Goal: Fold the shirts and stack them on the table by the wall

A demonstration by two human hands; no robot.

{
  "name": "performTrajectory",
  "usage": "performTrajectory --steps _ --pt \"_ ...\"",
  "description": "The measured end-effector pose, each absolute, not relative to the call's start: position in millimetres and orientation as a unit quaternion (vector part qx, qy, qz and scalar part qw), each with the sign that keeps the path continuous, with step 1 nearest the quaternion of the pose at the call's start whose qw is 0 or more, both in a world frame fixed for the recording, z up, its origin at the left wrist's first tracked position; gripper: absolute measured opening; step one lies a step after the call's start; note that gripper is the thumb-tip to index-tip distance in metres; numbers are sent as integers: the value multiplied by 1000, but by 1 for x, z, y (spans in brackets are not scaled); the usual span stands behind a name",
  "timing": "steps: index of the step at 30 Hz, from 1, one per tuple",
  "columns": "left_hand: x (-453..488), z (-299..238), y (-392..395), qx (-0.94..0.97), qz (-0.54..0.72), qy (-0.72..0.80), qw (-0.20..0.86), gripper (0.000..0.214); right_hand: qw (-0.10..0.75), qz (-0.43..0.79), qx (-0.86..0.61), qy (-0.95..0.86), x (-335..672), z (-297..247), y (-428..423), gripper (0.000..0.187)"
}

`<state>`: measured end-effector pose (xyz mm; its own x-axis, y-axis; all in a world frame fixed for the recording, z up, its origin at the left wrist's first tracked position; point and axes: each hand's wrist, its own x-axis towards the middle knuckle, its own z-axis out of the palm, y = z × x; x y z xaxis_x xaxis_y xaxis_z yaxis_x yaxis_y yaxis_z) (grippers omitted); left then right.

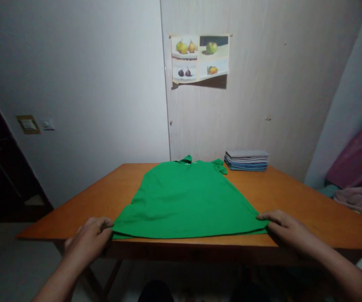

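Observation:
A green shirt (187,201) lies spread on the wooden table (99,195), its hem along the front edge and its collar toward the wall. At the hem's left corner, my left hand (89,235) pinches the cloth between thumb and fingers. My right hand (278,222) grips the opposite corner of the hem the same way. Between the two hands the hem is stretched nearly straight, and its upper layer stands slightly apart from the lower one. Near the collar, the sleeve at the far right is bunched up.
A stack of folded cloths (246,161) sits at the table's back right, close to the wall. Fruit pictures (200,58) hang on that wall. Pink bedding (360,155) lies beyond the table's right side.

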<state>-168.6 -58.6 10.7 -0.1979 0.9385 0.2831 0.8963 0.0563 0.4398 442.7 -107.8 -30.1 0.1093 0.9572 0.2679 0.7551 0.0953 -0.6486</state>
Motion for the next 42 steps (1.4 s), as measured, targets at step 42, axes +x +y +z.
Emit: performTrajectory --steps 42 --pt "-10 -5 -78 829 287 446 176 28 307 198 -548 -752 209 -11 -78 16"
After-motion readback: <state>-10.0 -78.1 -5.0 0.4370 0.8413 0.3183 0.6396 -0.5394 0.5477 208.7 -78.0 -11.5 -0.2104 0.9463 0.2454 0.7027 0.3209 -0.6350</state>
